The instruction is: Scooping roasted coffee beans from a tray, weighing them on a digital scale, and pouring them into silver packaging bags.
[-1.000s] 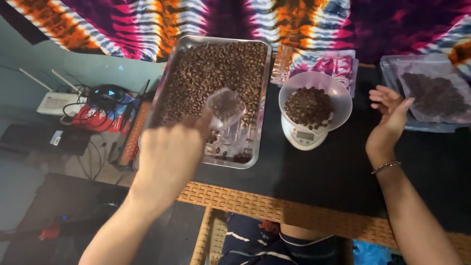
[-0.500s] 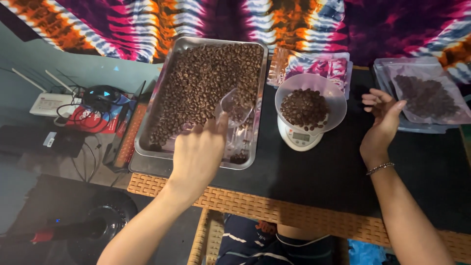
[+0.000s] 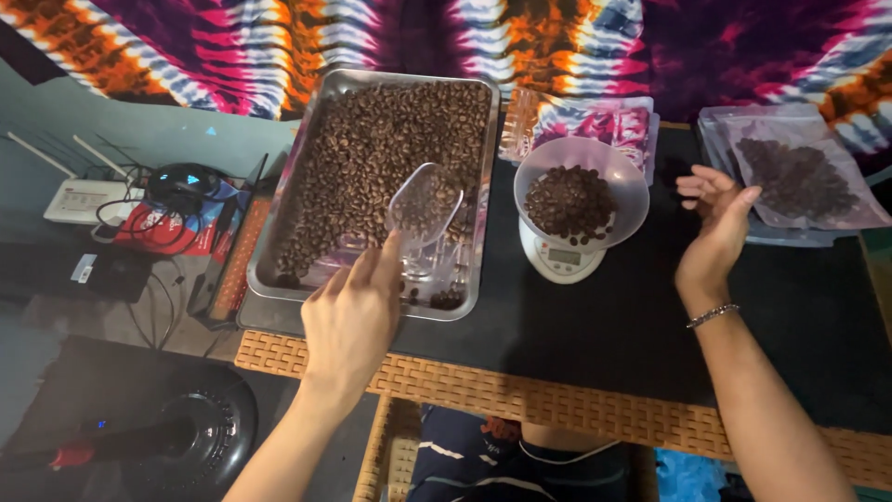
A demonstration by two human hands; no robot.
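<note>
My left hand (image 3: 351,321) holds a clear plastic scoop (image 3: 423,209) by its handle, its mouth low over the coffee beans (image 3: 390,149) in a steel tray (image 3: 279,279). To the right, a clear bowl (image 3: 624,181) with dark beans sits on a small white scale (image 3: 557,260). My right hand (image 3: 711,232) hovers right of the bowl, fingers apart, palm toward the bowl, holding nothing. A bracelet circles that wrist.
Clear plastic bags of beans (image 3: 799,177) lie at the far right, and more packets (image 3: 595,121) behind the bowl. The dark tabletop has a woven wicker edge (image 3: 520,400). A router (image 3: 79,200), cables and a red packet sit on the left. Tie-dye cloth hangs behind.
My left hand has pulled back slightly toward the tray's near end, the scoop still in the beans. My right hand stays beside the bowl. The camera has shifted a little.
</note>
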